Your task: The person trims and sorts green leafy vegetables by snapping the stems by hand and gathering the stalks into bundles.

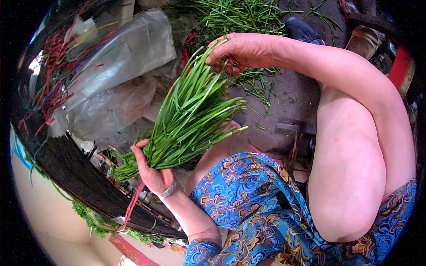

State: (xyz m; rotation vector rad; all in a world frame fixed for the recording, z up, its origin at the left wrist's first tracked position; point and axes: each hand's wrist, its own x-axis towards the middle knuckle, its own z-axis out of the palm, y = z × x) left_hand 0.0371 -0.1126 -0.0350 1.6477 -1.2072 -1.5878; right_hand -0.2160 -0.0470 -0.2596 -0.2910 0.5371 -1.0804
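Observation:
A bunch of garlic chives (pixel 186 111), long green leaves with pale stem ends, is held in front of me between both hands. My left hand (pixel 153 170), with a bracelet at the wrist, is closed around its leafy lower end; most of its fingers are hidden behind the leaves. My right hand (pixel 237 53) pinches some stems at the upper end, its fingers curled. Other stem ends fan out loosely to the right, apart from the right hand.
Loose green stalks (pixel 244 15) lie on the dark floor beyond my right hand. Clear plastic bags (pixel 133 57) and red ties (pixel 53 66) are at the left. Tied greens (pixel 93 219) sit at lower left beyond a dark edge. My shoe (pixel 301 30) is near the stalks.

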